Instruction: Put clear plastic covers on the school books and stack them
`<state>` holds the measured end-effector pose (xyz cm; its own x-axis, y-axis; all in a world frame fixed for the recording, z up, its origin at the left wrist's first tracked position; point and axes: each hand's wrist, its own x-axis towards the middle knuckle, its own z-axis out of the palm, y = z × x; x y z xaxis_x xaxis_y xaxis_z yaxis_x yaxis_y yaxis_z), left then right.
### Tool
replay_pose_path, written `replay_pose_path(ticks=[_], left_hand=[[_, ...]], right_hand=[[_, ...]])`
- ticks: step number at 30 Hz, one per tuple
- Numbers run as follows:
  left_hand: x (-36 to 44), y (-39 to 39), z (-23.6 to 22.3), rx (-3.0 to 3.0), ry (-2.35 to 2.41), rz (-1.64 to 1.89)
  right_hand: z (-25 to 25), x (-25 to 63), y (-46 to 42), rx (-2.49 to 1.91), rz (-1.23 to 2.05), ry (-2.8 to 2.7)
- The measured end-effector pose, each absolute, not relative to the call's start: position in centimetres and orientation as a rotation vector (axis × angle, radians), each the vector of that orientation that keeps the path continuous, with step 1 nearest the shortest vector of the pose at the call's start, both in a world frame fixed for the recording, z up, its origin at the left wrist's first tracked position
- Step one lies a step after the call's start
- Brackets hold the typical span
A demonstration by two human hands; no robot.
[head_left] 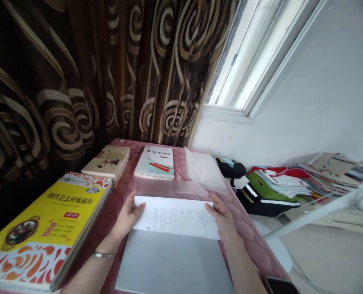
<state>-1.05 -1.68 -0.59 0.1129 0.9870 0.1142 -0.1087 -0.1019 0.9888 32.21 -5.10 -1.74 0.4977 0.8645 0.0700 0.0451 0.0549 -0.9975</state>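
A white printed sheet of paper [175, 218] is stretched between my two hands, its text facing up. My left hand [130, 213] grips its left edge, thumb on top and fingers underneath. On the opposite edge, my right hand [220, 213] pinches it the same way. Directly behind the paper, a clear plastic sheet [172, 188] spreads out; whether my fingers hold it too, I cannot tell. Below the paper lies a flat grey surface [175, 263], between my forearms.
Left are a stack of yellow books [61, 208] and smaller beige books [109, 161]. Behind lie a calligraphy book [155, 161] and more clear plastic sheets [204, 167], on pink quilted cloth [128, 167]. A phone [281, 285] sits lower right; a white lamp-like arm [316, 214] stands beyond.
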Motion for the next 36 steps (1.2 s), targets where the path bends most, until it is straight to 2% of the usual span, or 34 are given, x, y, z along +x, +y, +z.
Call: replay_pose_path(ticks=[3,9,36], left_hand=[[-1.0,-1.7,-0.4,1.269,0.979,1.256],[-1.0,-1.5,-0.5,1.263,1.003,1.273],[-1.0,-1.6,-0.5,1.284,1.004,1.303]], right_hand=[[-1.6,32.8,-5.1,-1.315,0.901,-0.802],[-2.0,32.9,-5.0,-1.195,0.864,-0.836],[-0.7,32.6,-5.3,-1.203,0.822,-0.794]])
